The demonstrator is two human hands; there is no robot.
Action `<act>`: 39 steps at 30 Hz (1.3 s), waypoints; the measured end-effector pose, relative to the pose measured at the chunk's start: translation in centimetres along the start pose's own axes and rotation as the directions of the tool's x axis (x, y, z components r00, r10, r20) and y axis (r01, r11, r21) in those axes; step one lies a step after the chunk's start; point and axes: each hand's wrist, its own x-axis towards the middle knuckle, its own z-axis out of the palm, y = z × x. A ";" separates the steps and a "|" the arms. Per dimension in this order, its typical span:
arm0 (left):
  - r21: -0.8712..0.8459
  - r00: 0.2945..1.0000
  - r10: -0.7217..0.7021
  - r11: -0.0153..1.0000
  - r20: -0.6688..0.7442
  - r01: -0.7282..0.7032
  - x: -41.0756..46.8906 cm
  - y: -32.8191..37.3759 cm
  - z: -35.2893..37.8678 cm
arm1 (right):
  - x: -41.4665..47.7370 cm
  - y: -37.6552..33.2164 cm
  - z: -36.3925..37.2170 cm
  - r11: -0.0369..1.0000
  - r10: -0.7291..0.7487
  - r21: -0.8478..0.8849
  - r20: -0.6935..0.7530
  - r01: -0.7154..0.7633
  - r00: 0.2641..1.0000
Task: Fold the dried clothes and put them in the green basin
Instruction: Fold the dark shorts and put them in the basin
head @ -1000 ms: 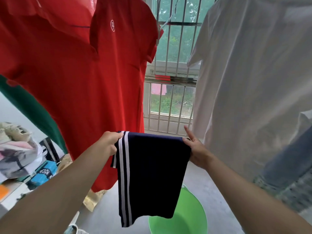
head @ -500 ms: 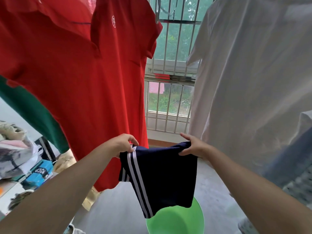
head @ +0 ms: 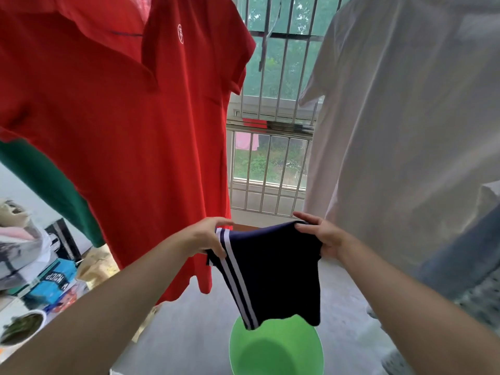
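Garment: dark navy shorts [head: 273, 277] with white side stripes hang doubled over in the air, their lower edge above the far rim of the green basin [head: 278, 353] on the floor.
Left hand [head: 207, 236]: fingers curled round the striped top corner.
Right hand [head: 323, 238]: thumb and fingers pinch the plain top corner; the two hands are held apart, with the top edge sagging between them.
Step, as I judge it: last fold or lowering into the basin.
Risk, fold: if one hand lets go early, the slack cloth probably falls open.
Risk, placement: the shorts hang toward the far rim, so a straight drop could drape over it.
Risk, surroundings: a red shirt [head: 121, 136] and a white shirt [head: 405, 125] hang close on either side and could snag an arm.
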 end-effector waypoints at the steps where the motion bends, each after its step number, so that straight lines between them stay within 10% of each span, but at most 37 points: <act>1: 0.136 0.998 -0.015 0.990 -0.064 0.024 0.0 0.2 0.3 | -0.1 -0.1 0.0 1.000 -0.002 -0.026 0.014 0.003 1.000; 9: 0.397 0.944 0.090 0.917 -0.317 0.046 0.8 1.0 -0.8 | -1.0 -1.4 -0.6 0.909 0.158 -0.404 0.110 -0.101 0.981; 20: -0.065 0.982 0.104 0.991 -0.160 -0.116 0.6 -0.7 -0.9 | -0.9 0.1 -0.1 0.503 0.080 -0.861 -0.037 -0.073 0.996; 28: -0.323 0.888 0.113 0.905 -0.446 -0.278 1.3 -1.5 -0.8 | 0.5 0.6 -0.5 0.764 -0.157 -0.644 -0.125 0.040 0.980; 32: -0.453 0.952 0.018 0.877 -0.304 -0.161 1.2 -0.1 -1.2 | 1.1 1.1 0.2 0.856 -0.168 -0.517 -0.223 0.029 0.960; 39: 0.250 0.998 0.033 0.968 -0.059 -0.017 1.2 0.1 -0.8 | 1.4 0.7 0.2 0.794 -0.259 -0.606 -0.272 0.044 0.927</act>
